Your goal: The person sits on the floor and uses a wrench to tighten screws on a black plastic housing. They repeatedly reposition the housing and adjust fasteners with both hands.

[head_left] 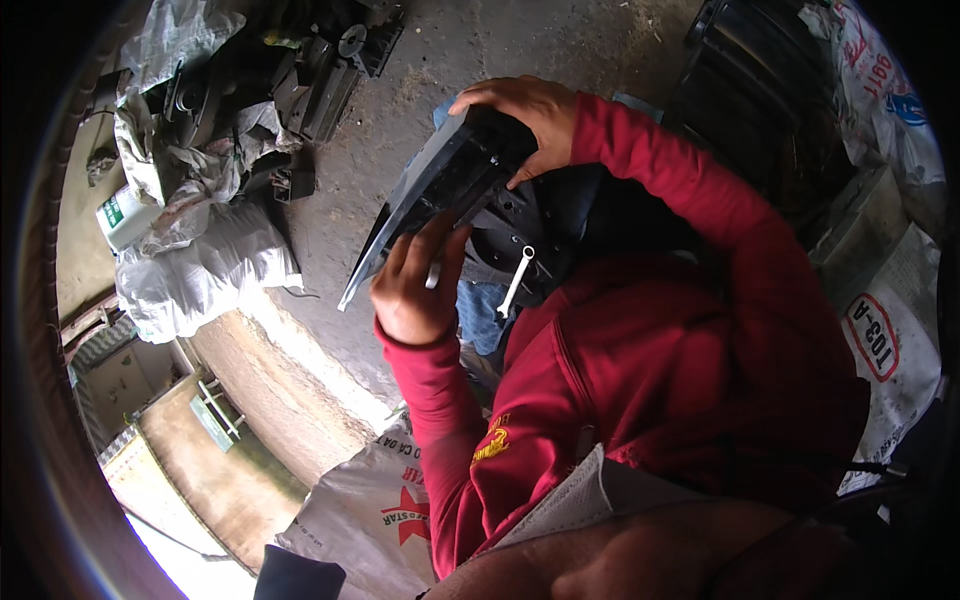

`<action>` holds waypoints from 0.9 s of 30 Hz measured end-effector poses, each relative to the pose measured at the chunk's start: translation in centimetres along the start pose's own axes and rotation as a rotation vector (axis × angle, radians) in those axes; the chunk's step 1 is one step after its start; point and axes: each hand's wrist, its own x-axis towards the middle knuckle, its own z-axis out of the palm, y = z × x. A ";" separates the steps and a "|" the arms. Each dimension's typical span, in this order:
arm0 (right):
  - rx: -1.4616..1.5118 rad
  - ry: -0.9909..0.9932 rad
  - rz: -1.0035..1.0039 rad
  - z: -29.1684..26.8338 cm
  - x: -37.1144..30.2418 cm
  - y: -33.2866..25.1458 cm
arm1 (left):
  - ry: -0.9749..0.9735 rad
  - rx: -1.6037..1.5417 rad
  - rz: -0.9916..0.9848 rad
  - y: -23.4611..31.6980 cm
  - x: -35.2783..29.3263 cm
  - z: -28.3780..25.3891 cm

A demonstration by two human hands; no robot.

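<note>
A long black plastic part [437, 183] with a grey outer edge is held tilted above my lap, its hollow, ribbed side toward me. My right hand [530, 118] is closed around its upper end, thumb on the inner side and fingers over the top. Lower down, my left hand [418, 283], with a ring on one finger, is closed at the part's lower half, fingertips reaching into the hollow. What those fingertips touch is hidden. A silver combination wrench [516, 282] lies on a black molded piece [500, 232] at my lap, just right of my left hand.
Plastic bags [210, 265] and dark metal and plastic parts [325, 85] are heaped at the left. A printed white sack [365, 500] lies near my left elbow. Large black parts [745, 85] and more sacks [890, 340] line the right side.
</note>
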 end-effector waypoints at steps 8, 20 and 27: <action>0.000 -0.007 -0.022 0.0 -0.1 0.1 | 0.062 -0.244 -0.162 0.5 0.5 2.9; -0.047 -0.004 -0.002 0.3 0.2 -0.6 | -0.148 0.175 0.083 3.7 3.7 4.2; -0.024 0.047 -0.010 0.3 -0.6 -0.1 | 0.114 -0.899 -0.495 -1.9 -1.5 5.6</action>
